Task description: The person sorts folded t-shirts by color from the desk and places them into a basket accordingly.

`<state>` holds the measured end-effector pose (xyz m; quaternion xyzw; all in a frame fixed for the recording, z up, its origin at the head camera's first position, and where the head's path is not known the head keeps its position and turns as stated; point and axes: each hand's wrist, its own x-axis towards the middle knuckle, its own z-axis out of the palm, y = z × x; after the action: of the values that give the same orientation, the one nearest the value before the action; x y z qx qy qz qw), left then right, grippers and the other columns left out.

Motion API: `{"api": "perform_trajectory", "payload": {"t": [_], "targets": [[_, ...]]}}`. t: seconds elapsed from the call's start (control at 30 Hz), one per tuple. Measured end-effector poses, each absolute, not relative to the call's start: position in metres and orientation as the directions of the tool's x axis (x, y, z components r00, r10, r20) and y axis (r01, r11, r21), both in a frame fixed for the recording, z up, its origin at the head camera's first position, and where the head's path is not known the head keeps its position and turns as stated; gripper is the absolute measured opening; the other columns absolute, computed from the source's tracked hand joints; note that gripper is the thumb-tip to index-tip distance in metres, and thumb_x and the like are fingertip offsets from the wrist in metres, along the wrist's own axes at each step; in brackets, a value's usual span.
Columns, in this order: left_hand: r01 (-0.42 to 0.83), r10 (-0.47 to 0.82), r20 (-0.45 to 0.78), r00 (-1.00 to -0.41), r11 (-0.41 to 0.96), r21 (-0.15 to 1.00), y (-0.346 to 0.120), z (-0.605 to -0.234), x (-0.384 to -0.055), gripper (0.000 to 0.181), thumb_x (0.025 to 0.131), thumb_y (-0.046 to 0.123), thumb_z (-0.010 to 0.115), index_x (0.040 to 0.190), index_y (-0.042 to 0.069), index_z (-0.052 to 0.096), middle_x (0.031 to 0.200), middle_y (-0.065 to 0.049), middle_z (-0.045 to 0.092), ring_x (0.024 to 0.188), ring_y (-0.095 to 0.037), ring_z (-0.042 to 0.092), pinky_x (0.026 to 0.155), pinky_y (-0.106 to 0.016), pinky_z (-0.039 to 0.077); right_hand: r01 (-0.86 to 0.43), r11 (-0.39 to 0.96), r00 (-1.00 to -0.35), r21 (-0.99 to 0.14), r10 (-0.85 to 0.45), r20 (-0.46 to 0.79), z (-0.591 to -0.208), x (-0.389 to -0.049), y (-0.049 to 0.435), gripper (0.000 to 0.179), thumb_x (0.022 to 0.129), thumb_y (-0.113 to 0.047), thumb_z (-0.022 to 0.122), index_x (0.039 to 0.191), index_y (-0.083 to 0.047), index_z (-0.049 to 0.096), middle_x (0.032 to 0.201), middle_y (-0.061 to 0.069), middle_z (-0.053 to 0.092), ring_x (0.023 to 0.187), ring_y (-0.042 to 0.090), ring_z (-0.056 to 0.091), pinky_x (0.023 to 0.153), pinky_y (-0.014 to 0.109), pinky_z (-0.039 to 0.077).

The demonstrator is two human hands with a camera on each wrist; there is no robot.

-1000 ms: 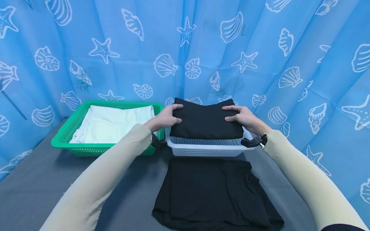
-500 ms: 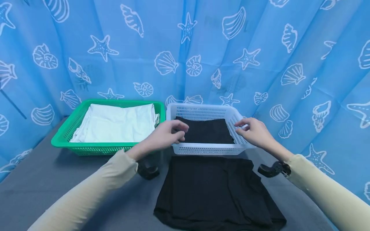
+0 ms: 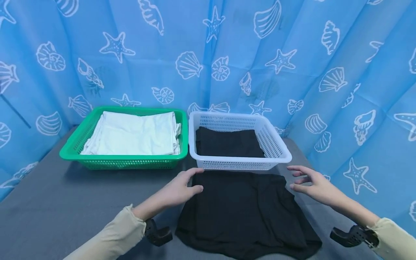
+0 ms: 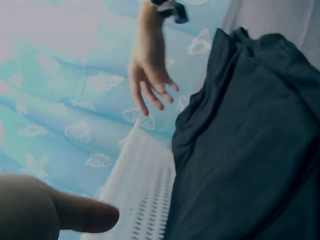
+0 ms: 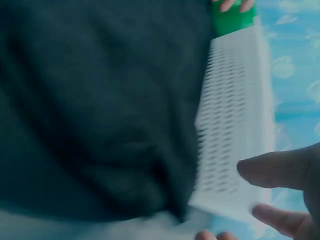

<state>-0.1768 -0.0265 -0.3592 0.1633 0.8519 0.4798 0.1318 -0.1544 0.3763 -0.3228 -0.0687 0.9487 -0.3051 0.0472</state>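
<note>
On the table in front of me lies a black garment (image 3: 234, 213), spread flat with its wider end toward me; its exact kind cannot be told. My left hand (image 3: 178, 187) is at its upper left corner, thumb and fingers apart, gripping nothing. To the right of the garment hovers my right hand (image 3: 315, 184), its fingers loosely bent and holding nothing. Behind the garment stands a white basket (image 3: 240, 163) with a folded black cloth (image 3: 229, 143) inside. In the left wrist view the garment (image 4: 250, 135) fills the right side.
A green basket (image 3: 130, 162) with folded white cloth (image 3: 136, 133) stands at the left, beside the white basket. Behind both baskets hangs a blue curtain (image 3: 156, 65) with shell and starfish prints. Grey cloth (image 3: 94, 202) covers the table.
Both hands have let go of the folded black cloth, which now lies in the white basket. They have drawn back toward me, down to the sides of the spread garment.
</note>
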Motion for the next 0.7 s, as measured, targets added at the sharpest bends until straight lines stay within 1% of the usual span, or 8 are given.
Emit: {"api": "perform_trajectory", "payload": {"t": [0.1,0.2,0.37,0.47,0.5,0.53,0.6,0.7], "targets": [[0.104,0.338,-0.083,-0.937,0.499,0.860,-0.019,-0.367,-0.180,0.057,0.095,0.012,0.064,0.148,0.010,0.042,0.144,-0.023,0.039,0.132,-0.043,0.034,0.103,-0.064,0.028,-0.031,0.802,-0.981,-0.597,-0.140,-0.137,-0.336,-0.153,0.385,0.077,0.093,-0.023,0.069,0.151,0.002,0.025,0.133,0.037,0.039,0.113,0.052,0.049,0.076,0.052,0.052],[0.067,0.320,-0.106,-0.941,0.486,0.872,-0.012,-0.375,-0.181,0.062,0.094,0.014,0.064,0.150,0.011,0.040,0.145,-0.026,0.038,0.131,-0.047,0.033,0.101,-0.066,0.028,0.019,0.795,-0.961,-0.606,-0.152,-0.230,-0.348,-0.153,0.389,0.086,0.092,-0.029,0.070,0.154,-0.002,0.016,0.136,0.039,0.033,0.117,0.054,0.044,0.079,0.055,0.050],[0.000,0.348,-0.131,-0.928,0.352,0.936,-0.009,-0.381,-0.183,0.056,0.095,0.012,0.061,0.148,0.012,0.044,0.147,-0.021,0.040,0.132,-0.042,0.038,0.103,-0.062,0.031,0.019,0.747,-0.943,-0.665,-0.208,-0.260,-0.361,-0.155,0.389,0.084,0.092,-0.029,0.071,0.155,-0.010,0.020,0.139,0.033,0.035,0.120,0.049,0.043,0.084,0.054,0.047],[-0.029,0.330,-0.136,-0.934,0.309,0.951,-0.011,-0.384,-0.185,0.051,0.095,0.013,0.060,0.145,0.013,0.049,0.146,-0.021,0.041,0.131,-0.042,0.039,0.101,-0.063,0.033,0.010,0.694,-0.936,-0.720,-0.248,-0.252,-0.362,-0.158,0.391,0.078,0.092,-0.027,0.070,0.155,-0.014,0.025,0.146,0.030,0.031,0.126,0.053,0.036,0.089,0.059,0.044],[-0.040,0.329,-0.142,-0.933,0.298,0.954,-0.012,-0.384,-0.185,0.049,0.096,0.014,0.060,0.144,0.014,0.051,0.144,-0.021,0.044,0.128,-0.042,0.042,0.100,-0.063,0.034,0.012,0.670,-0.931,-0.742,-0.263,-0.253,-0.363,-0.159,0.392,0.076,0.093,-0.026,0.070,0.155,-0.014,0.027,0.148,0.029,0.028,0.129,0.055,0.032,0.090,0.060,0.042],[-0.049,0.330,-0.150,-0.932,0.296,0.954,-0.013,-0.385,-0.186,0.048,0.096,0.014,0.060,0.143,0.014,0.052,0.141,-0.020,0.046,0.125,-0.041,0.045,0.098,-0.062,0.037,0.024,0.635,-0.922,-0.772,-0.285,-0.262,-0.364,-0.160,0.392,0.074,0.094,-0.023,0.069,0.155,-0.015,0.029,0.151,0.028,0.024,0.133,0.055,0.027,0.091,0.060,0.042],[-0.067,0.348,-0.179,-0.920,0.310,0.948,-0.014,-0.388,-0.187,0.045,0.096,0.018,0.061,0.140,0.014,0.055,0.135,-0.017,0.051,0.116,-0.036,0.051,0.095,-0.058,0.040,0.086,0.515,-0.888,-0.853,-0.349,-0.301,-0.366,-0.161,0.393,0.069,0.096,-0.016,0.064,0.156,-0.014,0.029,0.155,0.027,0.018,0.135,0.056,0.023,0.093,0.062,0.041],[-0.052,0.416,-0.196,-0.888,0.333,0.941,-0.013,-0.393,-0.187,0.043,0.095,0.024,0.064,0.137,0.015,0.059,0.128,-0.012,0.056,0.103,-0.028,0.054,0.091,-0.052,0.043,0.182,0.376,-0.834,-0.909,-0.431,-0.345,-0.373,-0.163,0.391,0.063,0.098,-0.007,0.059,0.155,-0.012,0.031,0.155,0.025,0.018,0.133,0.045,0.035,0.095,0.052,0.045]]}}
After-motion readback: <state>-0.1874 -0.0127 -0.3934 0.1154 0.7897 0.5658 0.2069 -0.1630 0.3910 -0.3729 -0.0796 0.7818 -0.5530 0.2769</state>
